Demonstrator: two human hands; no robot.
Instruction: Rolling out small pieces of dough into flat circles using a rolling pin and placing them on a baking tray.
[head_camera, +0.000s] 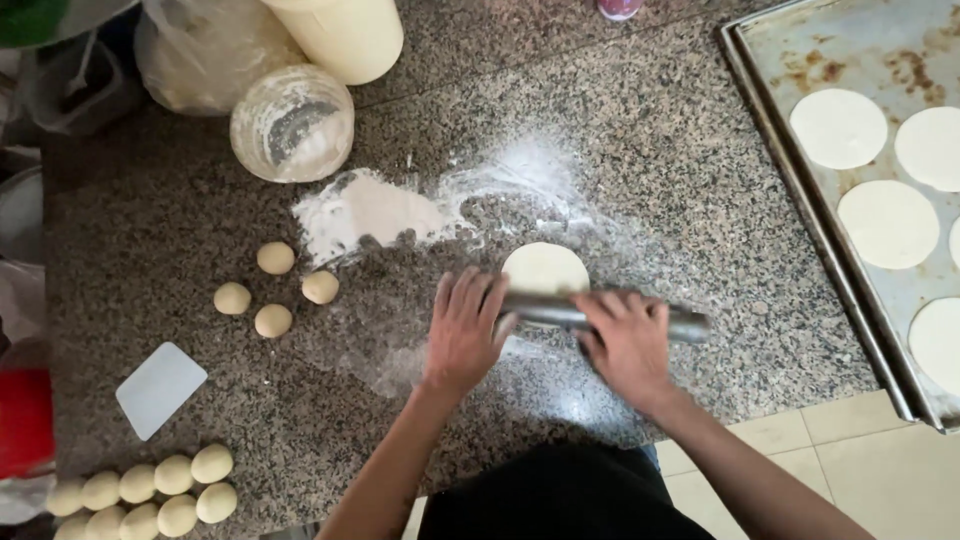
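1. Left hand (463, 330) flat, fingers spread, pressing the metal rolling pin (600, 316)
2. Right hand (628, 343) open-palmed on it too
3. Pale dough disc (545, 268) beneath, on floury speckled granite counter (650, 150)

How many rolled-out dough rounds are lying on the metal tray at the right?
5 dough rounds on the metal tray: top, upper right, middle, a sliver at the right edge, lower right. More may lie beyond the frame.

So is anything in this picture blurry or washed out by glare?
Head view: both hands, left and right, and the metal rolling pin look slightly motion-smeared; a soft glare patch sits on the granite counter; the dough balls stay sharp.
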